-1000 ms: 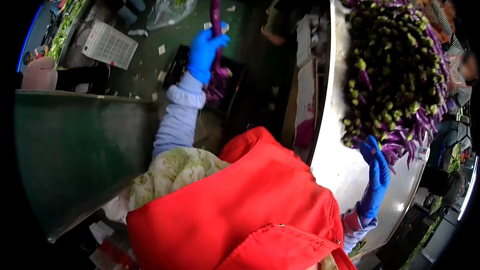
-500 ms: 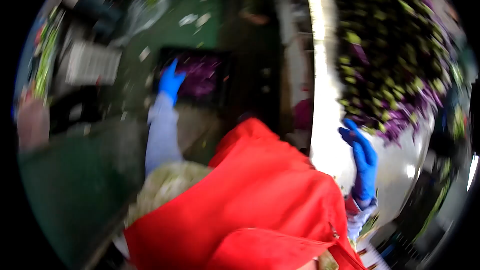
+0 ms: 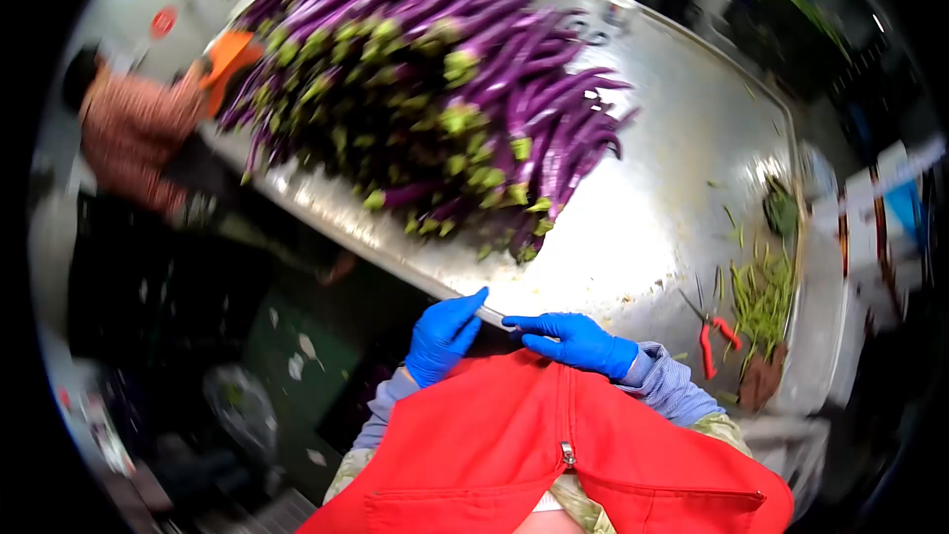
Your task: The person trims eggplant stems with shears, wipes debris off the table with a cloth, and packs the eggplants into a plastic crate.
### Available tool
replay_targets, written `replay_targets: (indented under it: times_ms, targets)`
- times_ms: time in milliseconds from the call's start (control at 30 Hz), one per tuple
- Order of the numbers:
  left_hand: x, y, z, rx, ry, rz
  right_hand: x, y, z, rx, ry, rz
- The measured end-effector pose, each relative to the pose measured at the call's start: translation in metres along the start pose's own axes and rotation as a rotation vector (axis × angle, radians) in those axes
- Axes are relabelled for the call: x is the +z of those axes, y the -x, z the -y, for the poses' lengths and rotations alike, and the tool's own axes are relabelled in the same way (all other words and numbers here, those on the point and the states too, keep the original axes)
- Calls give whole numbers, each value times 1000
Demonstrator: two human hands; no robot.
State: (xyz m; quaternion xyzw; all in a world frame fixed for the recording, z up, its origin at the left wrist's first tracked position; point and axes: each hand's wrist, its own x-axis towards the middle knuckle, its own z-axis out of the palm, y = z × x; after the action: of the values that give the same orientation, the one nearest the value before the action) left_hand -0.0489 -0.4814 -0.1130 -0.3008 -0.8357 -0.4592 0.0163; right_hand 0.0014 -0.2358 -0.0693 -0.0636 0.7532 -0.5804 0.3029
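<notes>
a heap of glossy, slender purple eggplants with green caps on a smooth, shiny metal table.
in the head view, the heap lies beyond the hands, caps mostly facing the person; red-handled pliers-like cutters rest by thin green trimmings. the blue-gloved left hand angles up, thumb parted from fingers; the blue-gloved right hand reaches inward, fingers extended, slightly spread, near the table's edge.

Person in a reddish top, clear plastic bag on the green floor, round red disc.
</notes>
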Motion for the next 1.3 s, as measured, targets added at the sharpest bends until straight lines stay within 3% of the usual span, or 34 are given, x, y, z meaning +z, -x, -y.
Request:
replay_targets:
  times_ms: [167,300,433,467,567,633,700,800,867,900,933,967,1033,1067,1167,1267,1300]
  targets:
    - [33,-80,-15,332,195,344,15,18,-35,-11,172,-390]
    - [61,-95,-13,219,438,790,39,32,-40,159,40,-714]
    - [90,-104,-42,369,366,1017,69,65,-67,213,-116,-1061]
    - [102,-106,-41,415,328,1079,72,79,-71,203,-41,-1239]
    - [156,-101,-49,612,244,1024,65,126,-94,199,17,-1617]
    - [187,-89,-64,671,193,1001,52,162,-108,312,78,-1672]
    - [215,-64,-84,685,123,971,23,187,-145,284,443,-1750]
    - [264,-35,-105,687,-15,828,-32,214,-202,452,843,-1573]
    - [320,-10,-96,752,-73,509,-80,221,-202,457,921,-1397]
    - [322,-14,-111,494,3,772,-91,216,-224,340,1107,-1507]
    - [334,-8,-118,578,-194,683,-100,217,-231,500,960,-1311]
    - [336,-6,-126,558,-244,621,-105,216,-248,375,950,-1341]
    - [337,-10,-137,504,-238,638,-116,212,-260,396,929,-1302]
    - [333,-16,-143,501,-271,639,-125,217,-242,528,856,-1107]
    - [338,-21,-155,517,-265,670,-127,223,-209,656,786,-992]
    - [363,-21,-134,611,-149,614,-135,230,-243,441,797,-1134]
    - [367,-23,-138,559,-162,646,-148,229,-265,390,668,-1224]
